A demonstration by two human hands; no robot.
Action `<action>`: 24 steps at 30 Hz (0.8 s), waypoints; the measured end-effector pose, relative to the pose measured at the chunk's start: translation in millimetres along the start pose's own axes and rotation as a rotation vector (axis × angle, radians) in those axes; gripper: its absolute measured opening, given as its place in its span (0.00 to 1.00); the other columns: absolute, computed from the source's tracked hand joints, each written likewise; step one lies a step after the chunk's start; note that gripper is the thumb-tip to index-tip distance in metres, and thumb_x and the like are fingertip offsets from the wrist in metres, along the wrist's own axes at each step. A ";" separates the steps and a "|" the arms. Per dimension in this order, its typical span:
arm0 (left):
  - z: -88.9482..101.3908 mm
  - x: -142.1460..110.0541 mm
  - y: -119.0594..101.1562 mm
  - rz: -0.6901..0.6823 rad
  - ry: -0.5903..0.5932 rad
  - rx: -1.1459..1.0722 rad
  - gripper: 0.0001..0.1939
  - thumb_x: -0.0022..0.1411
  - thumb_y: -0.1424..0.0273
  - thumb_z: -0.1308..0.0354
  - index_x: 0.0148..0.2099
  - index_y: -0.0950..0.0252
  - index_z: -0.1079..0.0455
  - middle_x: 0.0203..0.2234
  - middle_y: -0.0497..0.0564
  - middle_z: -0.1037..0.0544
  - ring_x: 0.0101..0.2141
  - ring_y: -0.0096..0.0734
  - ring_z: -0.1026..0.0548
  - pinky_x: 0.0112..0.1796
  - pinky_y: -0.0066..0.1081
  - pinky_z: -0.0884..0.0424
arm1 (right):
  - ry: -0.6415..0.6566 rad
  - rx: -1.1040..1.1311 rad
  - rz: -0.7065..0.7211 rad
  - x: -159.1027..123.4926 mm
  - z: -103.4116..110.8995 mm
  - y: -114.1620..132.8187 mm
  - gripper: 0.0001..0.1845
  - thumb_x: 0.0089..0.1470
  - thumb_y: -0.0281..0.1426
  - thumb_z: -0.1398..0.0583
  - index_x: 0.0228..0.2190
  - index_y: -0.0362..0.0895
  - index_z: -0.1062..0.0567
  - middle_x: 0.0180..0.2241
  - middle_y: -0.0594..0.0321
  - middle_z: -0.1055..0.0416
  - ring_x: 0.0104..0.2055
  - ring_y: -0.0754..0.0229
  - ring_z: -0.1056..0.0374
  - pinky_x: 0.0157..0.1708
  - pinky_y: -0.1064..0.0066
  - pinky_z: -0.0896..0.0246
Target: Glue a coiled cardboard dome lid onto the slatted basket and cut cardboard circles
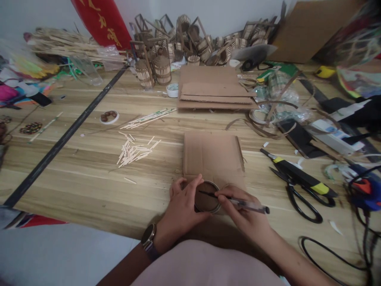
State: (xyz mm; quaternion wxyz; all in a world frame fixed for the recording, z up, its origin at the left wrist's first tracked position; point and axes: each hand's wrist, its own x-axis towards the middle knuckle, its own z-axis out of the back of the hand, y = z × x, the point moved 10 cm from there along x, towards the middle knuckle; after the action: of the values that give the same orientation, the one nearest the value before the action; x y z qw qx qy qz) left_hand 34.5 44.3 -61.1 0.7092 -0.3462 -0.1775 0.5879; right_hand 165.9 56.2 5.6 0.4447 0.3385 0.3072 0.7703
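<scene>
A piece of brown cardboard [217, 155] lies on the wooden table in front of me. Near its front edge a round ring [212, 182] rests flat on it, with bare cardboard visible inside. My left hand [180, 208], a watch on its wrist, curls thumb and fingers around the ring's left side and holds it down. Between thumb and fingers of my right hand [245, 210] is a pen [254, 207], its dark tip over the inside of the ring. Whether the tip touches the cardboard I cannot tell.
Short sticks [132, 153] lie in a loose pile on the left, longer sticks [150, 118] behind. Scissors [293, 190] and a yellow-black utility knife [305, 176] are on the right. Stacked cardboard sheets [210, 79] and several small stick-sided baskets [162, 69] stand at the back.
</scene>
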 end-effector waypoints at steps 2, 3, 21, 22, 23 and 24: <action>-0.1 -0.2 0.1 0.000 0.001 0.007 0.50 0.46 0.63 0.29 0.68 0.60 0.49 0.59 0.53 0.30 0.59 0.56 0.42 0.58 0.54 0.50 | -0.003 0.011 0.037 1.3 -4.3 2.1 0.07 0.61 0.29 0.43 0.34 0.45 0.24 0.27 0.62 0.24 0.30 0.59 0.27 0.29 0.70 0.35; 0.0 -0.3 0.1 -0.001 0.002 0.010 0.50 0.47 0.62 0.29 0.68 0.60 0.49 0.59 0.53 0.30 0.59 0.56 0.42 0.58 0.53 0.50 | 0.000 0.022 0.043 0.8 -6.5 2.5 0.07 0.60 0.29 0.42 0.34 0.45 0.24 0.28 0.62 0.24 0.30 0.60 0.27 0.29 0.71 0.35; 2.1 -0.6 -0.7 -0.016 -0.017 0.065 0.47 0.47 0.63 0.29 0.66 0.59 0.47 0.59 0.53 0.30 0.58 0.60 0.43 0.57 0.57 0.50 | 0.492 -0.390 0.257 55.3 -14.0 19.7 0.19 0.65 0.33 0.50 0.27 0.42 0.26 0.25 0.56 0.26 0.27 0.58 0.32 0.28 0.68 0.44; 2.1 -0.3 -0.3 -0.014 -0.020 0.067 0.47 0.47 0.62 0.29 0.66 0.59 0.46 0.59 0.53 0.30 0.58 0.60 0.43 0.57 0.57 0.50 | 0.472 -0.417 0.328 58.0 -13.7 29.0 0.18 0.65 0.33 0.50 0.29 0.42 0.26 0.26 0.56 0.26 0.28 0.57 0.32 0.28 0.67 0.45; 2.1 -0.2 0.0 -0.013 -0.024 0.069 0.46 0.47 0.62 0.29 0.65 0.59 0.44 0.60 0.53 0.31 0.58 0.61 0.43 0.57 0.58 0.50 | 0.439 -0.411 0.387 59.2 -11.3 38.0 0.17 0.65 0.33 0.50 0.30 0.42 0.25 0.26 0.56 0.26 0.28 0.57 0.33 0.28 0.68 0.45; 1.9 -0.1 0.2 -0.015 -0.027 0.070 0.45 0.46 0.62 0.29 0.64 0.58 0.44 0.60 0.53 0.31 0.58 0.61 0.43 0.57 0.58 0.50 | 0.395 -0.377 0.427 59.3 -6.4 45.6 0.17 0.65 0.32 0.50 0.30 0.42 0.25 0.26 0.57 0.26 0.28 0.58 0.33 0.28 0.68 0.45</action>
State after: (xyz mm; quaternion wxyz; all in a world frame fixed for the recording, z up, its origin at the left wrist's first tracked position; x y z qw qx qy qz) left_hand 33.1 44.7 -59.9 0.7228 -0.3117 -0.1691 0.5931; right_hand 116.8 89.1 51.9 0.2601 0.1515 0.1616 0.9398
